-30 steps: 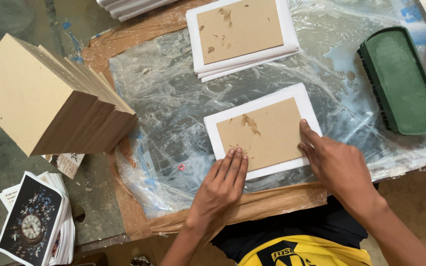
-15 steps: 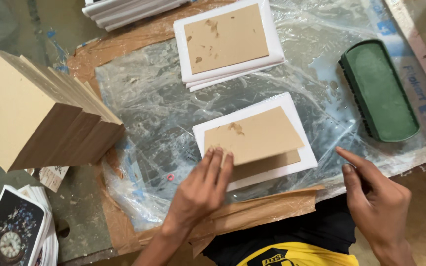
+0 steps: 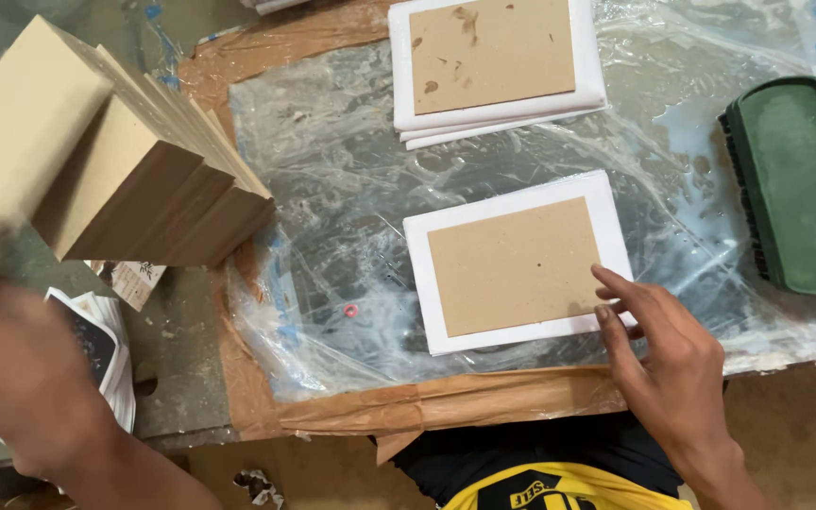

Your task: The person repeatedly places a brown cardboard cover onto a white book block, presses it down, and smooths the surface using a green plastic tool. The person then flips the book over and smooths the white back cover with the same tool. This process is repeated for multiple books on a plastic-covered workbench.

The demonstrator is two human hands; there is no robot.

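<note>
A plain brown board [image 3: 512,264] lies centred on a white sheet [image 3: 419,246] on the plastic-covered worktop. My right hand [image 3: 672,378] rests at the sheet's lower right corner, fingers apart, fingertips touching the board's edge and holding nothing. My left hand [image 3: 21,378] is a blur at the far left, over a pile of printed cards [image 3: 110,364] and just below a leaning stack of brown boards [image 3: 144,189]. Its fingers cannot be made out, so whether it holds anything is unclear.
A second pile of white sheets topped by a stained brown board [image 3: 493,57] lies at the back. A green oblong brush [image 3: 795,179] sits at the right. Crinkled wet plastic film [image 3: 332,189] covers the top, with brown paper [image 3: 446,406] along its front edge.
The stained top board that my left hand was lifting is gone from the sheet, leaving a clean board. My left hand swung far left; my right hand came back to the sheet's corner.
</note>
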